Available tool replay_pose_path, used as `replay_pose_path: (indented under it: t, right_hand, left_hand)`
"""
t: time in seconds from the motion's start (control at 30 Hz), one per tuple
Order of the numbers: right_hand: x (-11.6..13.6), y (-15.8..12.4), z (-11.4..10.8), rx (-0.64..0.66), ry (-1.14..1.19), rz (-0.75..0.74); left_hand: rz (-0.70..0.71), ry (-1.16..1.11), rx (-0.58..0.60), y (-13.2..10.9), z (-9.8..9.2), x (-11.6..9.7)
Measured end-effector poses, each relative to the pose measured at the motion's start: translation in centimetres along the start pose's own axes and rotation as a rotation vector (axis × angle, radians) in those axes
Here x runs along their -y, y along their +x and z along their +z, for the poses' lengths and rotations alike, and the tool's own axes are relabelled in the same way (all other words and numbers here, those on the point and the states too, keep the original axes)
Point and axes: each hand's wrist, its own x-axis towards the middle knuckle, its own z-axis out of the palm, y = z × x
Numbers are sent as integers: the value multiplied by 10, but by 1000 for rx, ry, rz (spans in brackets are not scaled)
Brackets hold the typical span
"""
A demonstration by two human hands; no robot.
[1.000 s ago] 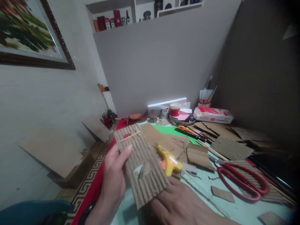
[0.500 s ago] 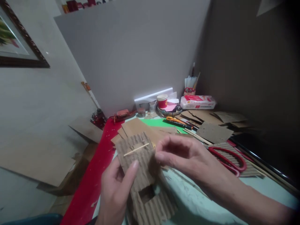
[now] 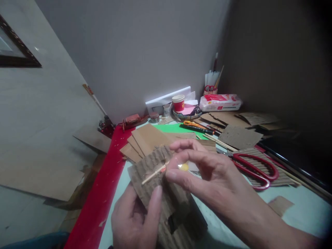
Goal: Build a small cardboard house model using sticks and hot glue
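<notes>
While the left hand [image 3: 138,218] grips the corrugated cardboard [image 3: 169,197] over the near edge of the desk [image 3: 220,228], the right hand [image 3: 215,180] brings thumb and forefinger together — pinched on the upper end of a wooden stick [image 3: 155,174]. The stick slants across the cardboard. Red scissors [image 3: 250,173] lie toward the desk's right edge; a paper cup [image 3: 178,103] stands near the far edge.

left fingers [image 3: 129,199] partly behind cardboard [image 3: 169,199], picture frame [image 3: 18,43] cut off
</notes>
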Motion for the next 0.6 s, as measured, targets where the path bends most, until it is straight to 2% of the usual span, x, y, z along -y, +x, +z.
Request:
replay_pose_path:
  t: [0.1,0.37,0.6]
  right_hand:
    - [3,-1,2,-2,-17,42]
    - [1,-4,5,44,-21,44]
    - [-1,-3,4,27,-26,36]
  left_hand:
    - [-4,21,8,-2,0,-4]
    - [-29,-5,58,-3,0,-7]
    - [-35,36,106,-2,-3,-6]
